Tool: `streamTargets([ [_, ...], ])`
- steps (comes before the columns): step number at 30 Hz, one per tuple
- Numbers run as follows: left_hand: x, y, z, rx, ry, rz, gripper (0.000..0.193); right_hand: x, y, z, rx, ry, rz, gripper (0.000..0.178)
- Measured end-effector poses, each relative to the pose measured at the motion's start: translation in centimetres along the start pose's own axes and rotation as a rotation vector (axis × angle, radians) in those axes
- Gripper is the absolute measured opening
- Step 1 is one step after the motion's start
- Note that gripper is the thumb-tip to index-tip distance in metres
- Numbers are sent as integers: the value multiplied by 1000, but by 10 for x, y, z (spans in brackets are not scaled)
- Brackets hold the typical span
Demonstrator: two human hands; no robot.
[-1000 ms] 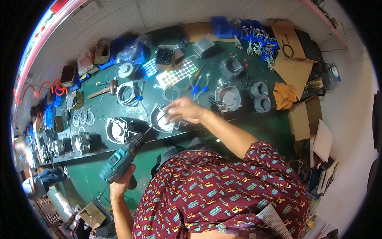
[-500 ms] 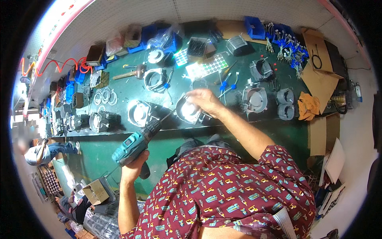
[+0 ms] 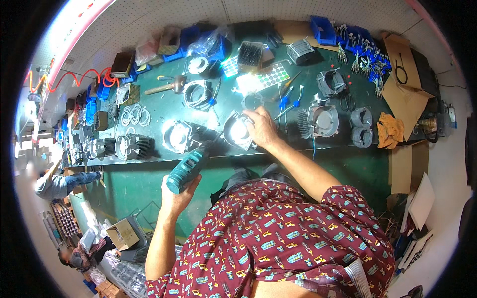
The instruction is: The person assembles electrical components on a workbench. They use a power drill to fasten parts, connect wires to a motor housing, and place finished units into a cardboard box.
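My left hand (image 3: 182, 195) is wrapped round the grip of a teal cordless drill (image 3: 187, 172). The drill tilts up and to the right, and its bit ends close to the left side of a round metal motor housing (image 3: 236, 131) near the table's front edge; whether they touch I cannot tell. My right hand (image 3: 263, 127) grips that housing at its right upper rim, fingers curled over the edge and fingertips partly hidden. Left of it sits a similar finned housing (image 3: 180, 136), partly behind the drill. Bright glare covers the inside of both.
Another finned housing (image 3: 323, 121) stands to the right, beside grey ring-shaped parts (image 3: 361, 128) and an orange cloth (image 3: 390, 130). Behind lie a mallet (image 3: 166, 88), sticker sheets (image 3: 263, 81) and blue-plugged cables (image 3: 289, 103). Further housings (image 3: 131, 147) line the left. Two people are at the far left.
The drill has moved right and turned more upright, its bit now nearer the housing. My right hand has shifted from above the housing's top to its right rim.
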State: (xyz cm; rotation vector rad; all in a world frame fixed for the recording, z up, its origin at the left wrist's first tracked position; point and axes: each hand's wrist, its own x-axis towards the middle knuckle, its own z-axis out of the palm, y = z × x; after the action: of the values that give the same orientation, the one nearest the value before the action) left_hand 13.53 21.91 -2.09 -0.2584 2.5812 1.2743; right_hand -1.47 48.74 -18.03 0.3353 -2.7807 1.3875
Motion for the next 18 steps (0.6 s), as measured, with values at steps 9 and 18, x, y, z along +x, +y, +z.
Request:
streamTargets([
  [9,33,26,-28,260,-153,57,38,0,-2,0,1,36,-54,34],
  [18,87,96,-48,580,-257,161,30,4,5,-5,26,-36,-45,37],
])
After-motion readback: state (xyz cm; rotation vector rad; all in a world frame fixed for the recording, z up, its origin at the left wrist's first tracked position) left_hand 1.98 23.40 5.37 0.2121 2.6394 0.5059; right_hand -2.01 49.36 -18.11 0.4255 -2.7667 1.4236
